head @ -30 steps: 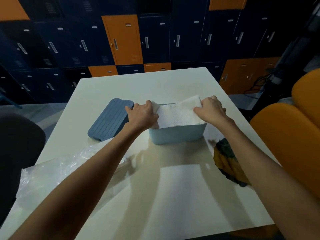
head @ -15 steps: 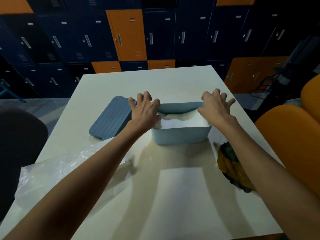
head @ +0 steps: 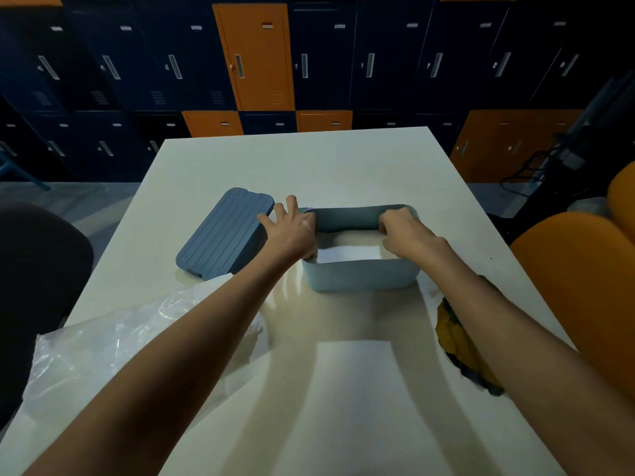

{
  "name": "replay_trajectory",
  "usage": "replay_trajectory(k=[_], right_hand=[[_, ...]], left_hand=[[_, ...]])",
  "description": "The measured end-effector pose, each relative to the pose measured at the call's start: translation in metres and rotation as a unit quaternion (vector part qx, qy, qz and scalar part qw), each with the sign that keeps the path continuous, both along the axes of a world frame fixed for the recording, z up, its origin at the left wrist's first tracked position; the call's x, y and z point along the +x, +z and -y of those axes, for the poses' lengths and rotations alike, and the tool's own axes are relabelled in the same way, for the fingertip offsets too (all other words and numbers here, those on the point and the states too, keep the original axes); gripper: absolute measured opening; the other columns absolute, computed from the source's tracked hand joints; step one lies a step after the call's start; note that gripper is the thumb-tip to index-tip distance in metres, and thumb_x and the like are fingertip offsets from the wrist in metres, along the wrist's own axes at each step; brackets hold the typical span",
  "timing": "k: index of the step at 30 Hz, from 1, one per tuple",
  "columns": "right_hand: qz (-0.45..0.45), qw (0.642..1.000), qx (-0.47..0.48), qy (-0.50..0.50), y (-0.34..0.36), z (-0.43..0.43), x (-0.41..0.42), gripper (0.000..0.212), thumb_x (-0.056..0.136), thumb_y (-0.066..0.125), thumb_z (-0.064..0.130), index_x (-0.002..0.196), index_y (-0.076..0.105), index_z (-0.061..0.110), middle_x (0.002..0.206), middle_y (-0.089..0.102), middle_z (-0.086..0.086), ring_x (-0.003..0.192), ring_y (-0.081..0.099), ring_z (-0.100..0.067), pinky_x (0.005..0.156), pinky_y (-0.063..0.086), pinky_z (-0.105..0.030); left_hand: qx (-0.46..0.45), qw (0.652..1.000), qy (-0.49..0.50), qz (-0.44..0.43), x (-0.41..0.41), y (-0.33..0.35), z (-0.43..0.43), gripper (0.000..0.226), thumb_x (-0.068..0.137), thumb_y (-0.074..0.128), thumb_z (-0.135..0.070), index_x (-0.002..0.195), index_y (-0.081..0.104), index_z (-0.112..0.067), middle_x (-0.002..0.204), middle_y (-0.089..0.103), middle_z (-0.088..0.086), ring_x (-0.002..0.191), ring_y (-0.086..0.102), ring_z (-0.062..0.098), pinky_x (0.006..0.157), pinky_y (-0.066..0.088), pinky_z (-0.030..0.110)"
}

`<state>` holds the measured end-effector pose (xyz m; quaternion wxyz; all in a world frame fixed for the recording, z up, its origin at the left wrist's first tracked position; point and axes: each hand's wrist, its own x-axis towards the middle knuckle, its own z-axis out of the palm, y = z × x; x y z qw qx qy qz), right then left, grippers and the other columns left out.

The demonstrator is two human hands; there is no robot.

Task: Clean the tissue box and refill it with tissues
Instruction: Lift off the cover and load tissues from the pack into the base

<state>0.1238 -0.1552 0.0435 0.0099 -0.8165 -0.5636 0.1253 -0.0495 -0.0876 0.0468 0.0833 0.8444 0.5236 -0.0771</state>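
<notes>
Open blue-grey tissue box (head: 360, 276) at mid-table (head: 309, 159), its ribbed lid (head: 223, 235) lying just to the left; the white tissue stack (head: 347, 253) sits low inside, the left hand (head: 292, 231) with fingers spread over the left rim, the right hand (head: 402, 231) curled down into the right end. Uneven pressing could crumple the stack or tip the light box. Fingertips inside, the stack's depth, and the yellow-and-dark object (head: 460, 341) under the right forearm cannot be made out.
</notes>
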Motion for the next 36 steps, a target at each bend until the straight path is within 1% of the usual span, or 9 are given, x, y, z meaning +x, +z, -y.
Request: replay_trajectory(k=[6, 10, 12, 15, 19, 22, 25, 29, 36], right_hand=[[-0.083, 0.986, 0.145, -0.009, 0.032, 0.0, -0.021, 0.024, 0.09, 0.054, 0.012, 0.111, 0.065, 0.01, 0.106, 0.063, -0.013, 0.089, 0.062, -0.028, 0.081, 0.054, -0.04], [-0.179, 0.962, 0.207, 0.023, 0.062, 0.006, -0.064, 0.019, 0.09, 0.057, 0.017, 0.105, 0.068, 0.015, 0.091, 0.065, -0.003, 0.073, 0.055, -0.009, 0.058, 0.039, -0.002], [-0.228, 0.948, 0.22, 0.035, 0.067, 0.009, -0.086, 0.016, 0.089, 0.06, 0.017, 0.101, 0.07, 0.017, 0.085, 0.067, 0.0, 0.07, 0.059, -0.006, 0.058, 0.041, -0.001], [-0.292, 0.934, 0.202, 0.047, 0.056, 0.009, -0.118, 0.016, 0.087, 0.059, 0.014, 0.096, 0.071, 0.018, 0.083, 0.069, 0.0, 0.077, 0.065, -0.013, 0.068, 0.05, -0.018], [-0.315, 0.937, 0.142, 0.061, 0.018, 0.009, -0.157, 0.016, 0.087, 0.059, 0.014, 0.098, 0.071, 0.016, 0.08, 0.068, 0.001, 0.079, 0.067, -0.015, 0.066, 0.046, -0.02], [-0.307, 0.944, 0.102, 0.063, -0.01, 0.011, -0.179, 0.018, 0.088, 0.058, 0.018, 0.102, 0.07, 0.018, 0.082, 0.066, 0.001, 0.077, 0.063, -0.013, 0.067, 0.046, -0.022], [-0.321, 0.943, 0.069, 0.059, -0.026, 0.014, -0.195, 0.022, 0.091, 0.055, 0.021, 0.109, 0.067, 0.016, 0.092, 0.067, -0.003, 0.077, 0.06, -0.013, 0.062, 0.044, -0.019], [-0.282, 0.956, 0.05, 0.066, -0.038, 0.015, -0.214, 0.027, 0.095, 0.053, 0.026, 0.114, 0.064, 0.011, 0.108, 0.066, -0.006, 0.091, 0.059, -0.018, 0.078, 0.048, -0.027], [-0.216, 0.964, 0.129, 0.086, -0.035, 0.021, -0.226, 0.024, 0.092, 0.056, 0.022, 0.107, 0.065, 0.006, 0.104, 0.061, -0.013, 0.088, 0.06, -0.027, 0.08, 0.052, -0.041]], left_hand=[[0.04, 0.944, -0.008, 0.328, -0.031, 0.005, 0.007, 0.021, 0.085, 0.068, -0.029, 0.106, 0.065, -0.023, 0.126, 0.046, 0.003, 0.118, 0.042, 0.023, 0.099, 0.034, 0.046], [0.079, 0.896, -0.002, 0.436, -0.075, 0.01, 0.012, 0.016, 0.086, 0.07, -0.021, 0.101, 0.069, -0.018, 0.11, 0.057, 0.001, 0.101, 0.056, 0.016, 0.082, 0.049, 0.025], [0.065, 0.899, 0.019, 0.434, -0.099, 0.01, 0.013, 0.018, 0.088, 0.069, -0.019, 0.105, 0.067, -0.015, 0.111, 0.056, 0.001, 0.098, 0.055, 0.01, 0.077, 0.042, 0.009], [0.076, 0.918, 0.042, 0.388, -0.14, 0.0, 0.012, 0.019, 0.088, 0.069, -0.02, 0.106, 0.067, -0.015, 0.112, 0.057, 0.002, 0.1, 0.056, 0.014, 0.084, 0.051, 0.027], [0.058, 0.946, 0.04, 0.317, -0.187, -0.015, 0.025, 0.024, 0.089, 0.067, -0.029, 0.11, 0.065, -0.018, 0.116, 0.06, 0.005, 0.106, 0.059, 0.022, 0.09, 0.052, 0.038], [0.0, 0.984, 0.062, 0.166, -0.21, -0.028, 0.038, 0.08, 0.076, 0.055, -0.075, 0.142, 0.036, -0.035, 0.147, 0.041, 0.001, 0.134, 0.041, 0.026, 0.111, 0.024, 0.055], [-0.055, 0.994, 0.05, 0.077, -0.224, -0.045, 0.048, 0.127, 0.05, 0.039, -0.099, 0.151, -0.01, -0.039, 0.162, 0.009, -0.003, 0.148, 0.013, 0.025, 0.11, 0.001, 0.069], [-0.032, 0.996, 0.038, 0.068, -0.225, -0.058, 0.056, 0.134, 0.05, 0.045, -0.098, 0.15, -0.019, -0.035, 0.159, 0.013, -0.002, 0.147, 0.013, 0.023, 0.11, 0.001, 0.069], [0.009, 0.996, 0.045, 0.078, -0.224, -0.069, 0.058, 0.127, 0.052, 0.034, -0.094, 0.153, -0.009, -0.031, 0.154, 0.021, 0.001, 0.143, 0.02, 0.025, 0.11, 0.005, 0.07]])
